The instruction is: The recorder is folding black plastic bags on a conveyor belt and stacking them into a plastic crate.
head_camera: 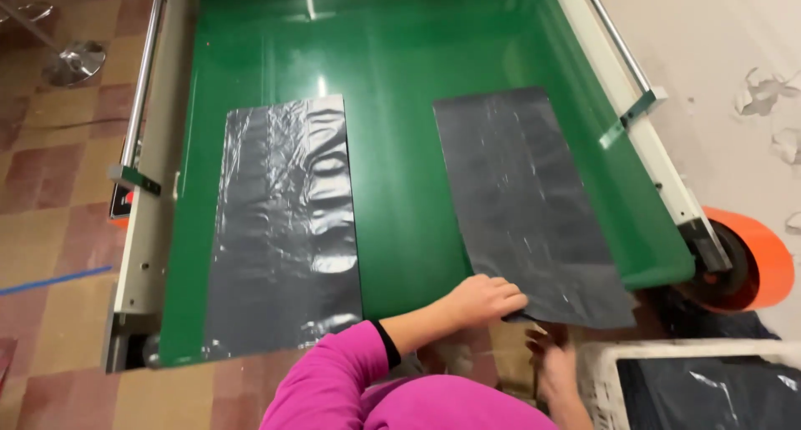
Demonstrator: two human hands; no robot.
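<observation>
Head view: left hand (484,301) pinching the near corner of a dark grey plastic sheet (526,205), fingers curled over its edge. Right hand (555,365) just below that corner, under the overhanging edge, fingers pointing up toward the sheet; impossible to tell whether gripping or merely touching. Sheet lying flat on the green conveyor belt (400,171), stretching away from the hands, near end hanging past the belt's lip. Probably very light, thin and limp, slippery against the belt, easily creased or torn; best taken by a corner or along the near edge, as here. Second sheet (288,230), shinier and wrinkled, flat on the belt to the left of the left hand, well apart. White crate (596,372) with more dark plastic right of the right hand. Orange wheel (755,259) beyond, further right. No readable labels or signs.
</observation>
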